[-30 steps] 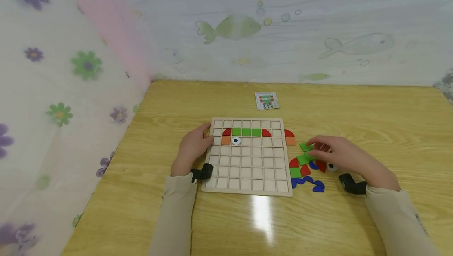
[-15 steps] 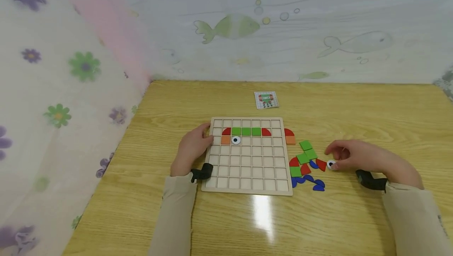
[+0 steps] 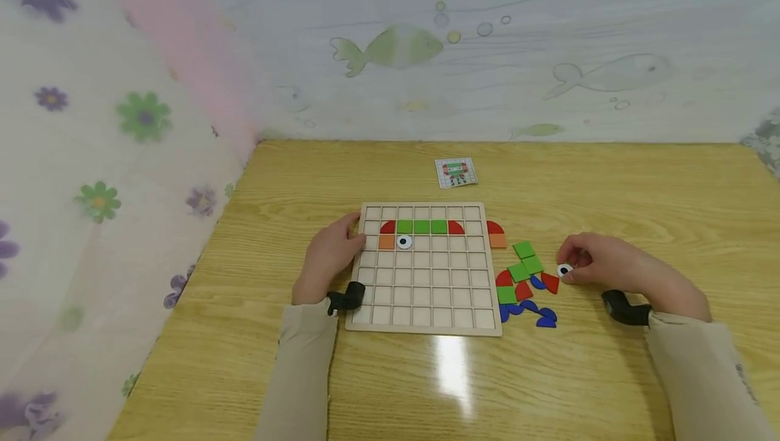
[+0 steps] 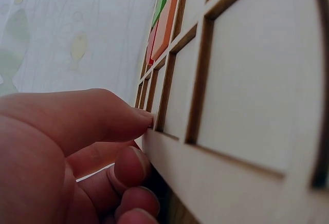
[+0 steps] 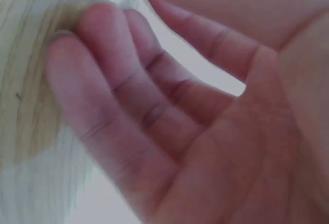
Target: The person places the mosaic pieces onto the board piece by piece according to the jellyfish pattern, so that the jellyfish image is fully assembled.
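My left hand point(image 3: 327, 256) grips the left edge of the wooden grid board point(image 3: 423, 331), thumb on top and fingers curled at the side, as the left wrist view point(image 4: 77, 152) also shows. On the board lie a row of red and green pieces, an orange square point(image 3: 386, 242) and an eye disc point(image 3: 404, 242). Right of the loose pieces, my right hand point(image 3: 627, 271) pinches a second eye disc point(image 3: 565, 270) between thumb and finger. In the right wrist view the other fingers point(image 5: 118, 80) are loosely bent, with a pale edge beyond them.
Green squares point(image 3: 523, 250), red quarter pieces point(image 3: 550, 283) and blue half-discs point(image 3: 546, 322) lie loose right of the board. A red and an orange piece point(image 3: 498, 241) touch its right edge. A small picture card point(image 3: 456, 173) lies behind it, before the patterned wall point(image 3: 365, 102).
My right hand has left the green squares, moved right to the eye disc and pinched it; the disc has shifted slightly up and left. My left hand stays at the board's edge.
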The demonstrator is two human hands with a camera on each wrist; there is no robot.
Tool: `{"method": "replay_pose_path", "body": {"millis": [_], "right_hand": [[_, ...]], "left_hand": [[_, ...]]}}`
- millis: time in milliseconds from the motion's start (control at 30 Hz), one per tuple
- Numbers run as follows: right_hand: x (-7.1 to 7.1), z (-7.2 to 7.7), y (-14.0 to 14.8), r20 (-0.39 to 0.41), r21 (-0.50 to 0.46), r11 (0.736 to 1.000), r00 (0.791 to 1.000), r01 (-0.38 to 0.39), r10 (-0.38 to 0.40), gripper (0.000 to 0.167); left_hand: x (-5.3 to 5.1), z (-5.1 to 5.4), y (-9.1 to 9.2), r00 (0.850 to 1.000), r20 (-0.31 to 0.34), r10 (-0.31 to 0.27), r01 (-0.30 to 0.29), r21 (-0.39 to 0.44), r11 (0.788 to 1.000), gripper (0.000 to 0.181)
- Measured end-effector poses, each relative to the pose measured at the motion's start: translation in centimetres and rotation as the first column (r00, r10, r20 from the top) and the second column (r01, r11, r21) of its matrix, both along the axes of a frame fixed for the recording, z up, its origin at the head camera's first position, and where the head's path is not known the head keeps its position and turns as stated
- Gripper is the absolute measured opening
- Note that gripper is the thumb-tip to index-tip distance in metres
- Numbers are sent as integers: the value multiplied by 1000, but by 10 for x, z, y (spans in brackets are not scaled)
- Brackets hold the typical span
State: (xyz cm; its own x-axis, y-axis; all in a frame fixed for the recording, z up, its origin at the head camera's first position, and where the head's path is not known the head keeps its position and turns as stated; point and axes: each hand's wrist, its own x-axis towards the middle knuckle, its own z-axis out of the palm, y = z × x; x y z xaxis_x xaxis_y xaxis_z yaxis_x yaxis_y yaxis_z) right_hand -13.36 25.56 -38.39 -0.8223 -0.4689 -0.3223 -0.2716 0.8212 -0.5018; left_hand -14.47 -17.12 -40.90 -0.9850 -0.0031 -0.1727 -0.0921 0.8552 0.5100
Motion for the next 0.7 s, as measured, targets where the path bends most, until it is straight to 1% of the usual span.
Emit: {"method": "replay_pose_path", "body": {"millis": [100, 267, 500, 700], "right_hand": [[-1, -1, -3, -18, -4, 1000, 1000, 10, -10, 20], [0, -1, -5, -52, -6, 1000, 998, 25, -25, 30], [-1, -1, -6, -85, -13, 999, 995, 46, -47, 22], [-2, 0, -16, -132, -22, 995, 987, 94, -97, 18]], "left_hand": [[-1, -1, -1, 1000, -2, 1, -1, 2, 1000, 52], [-1, -2, 0, 1000, 1, 4, -4, 2, 1000, 52], [-1, 0, 0, 1000, 1, 6, -6, -1, 1000, 52], [0, -1, -1, 1000, -6, 3, -3, -5, 1000, 53]]}}
